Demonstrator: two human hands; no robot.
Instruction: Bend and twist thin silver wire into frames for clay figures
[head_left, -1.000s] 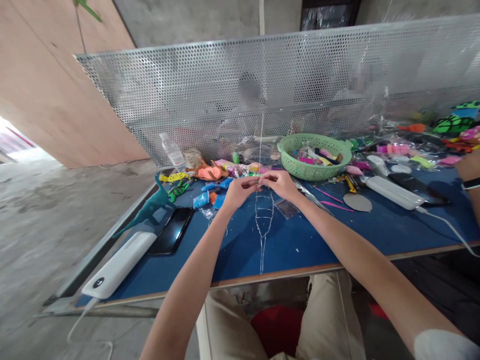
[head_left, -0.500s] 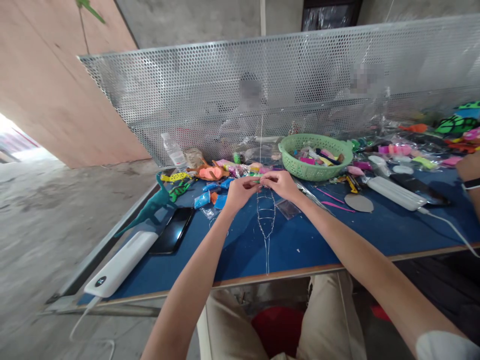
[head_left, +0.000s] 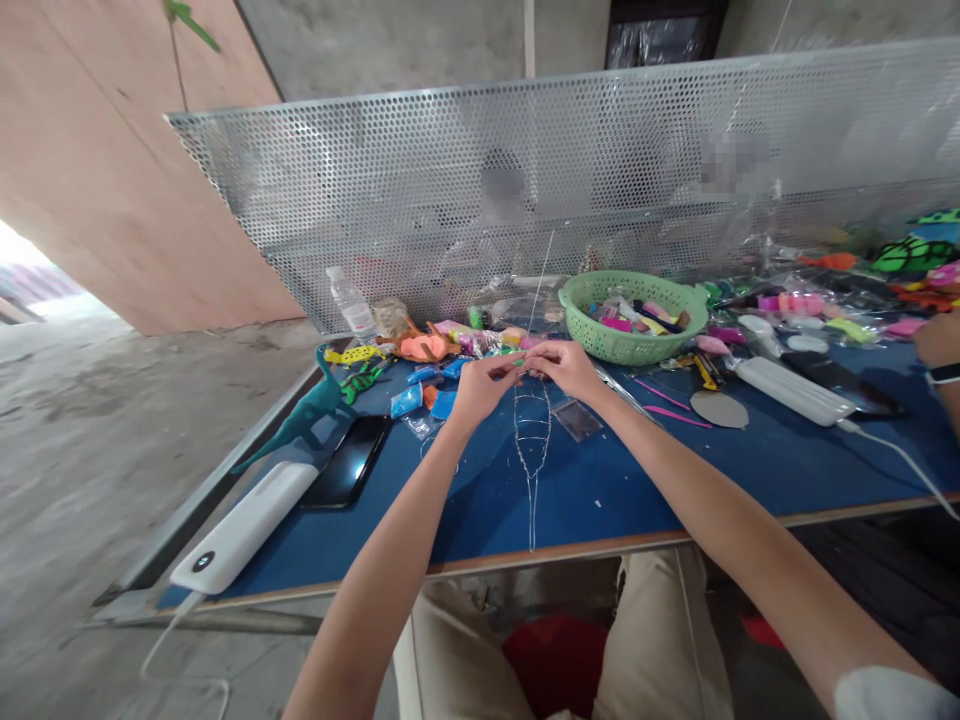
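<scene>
Over the middle of the table, my left hand (head_left: pixel 482 388) and my right hand (head_left: pixel 564 368) meet with their fingertips pinched together. Between them they grip the upper end of a wire frame (head_left: pixel 534 437), a narrow leaf-shaped outline of twisted silvery wire with thin cross rungs. Its lower end narrows to a long loop pointing toward me at the table's front edge. A straight length of wire (head_left: pixel 539 285) rises from the fingers, leaning right. The exact spot being pinched is covered by my fingertips.
Left on the blue table (head_left: pixel 487 520) are a teal dinosaur (head_left: pixel 304 420), a phone (head_left: pixel 347 460) and a power bank (head_left: pixel 244 530). Blue packets (head_left: pixel 407 401) lie beside my left hand. Behind my right hand stands a green basket (head_left: pixel 630 348). A perforated metal panel (head_left: pixel 420 170) borders the back.
The upright wire above my fingers has tipped from nearly vertical to leaning right, and its top is lower. Both hands keep their pinch on the frame in nearly the same place.
</scene>
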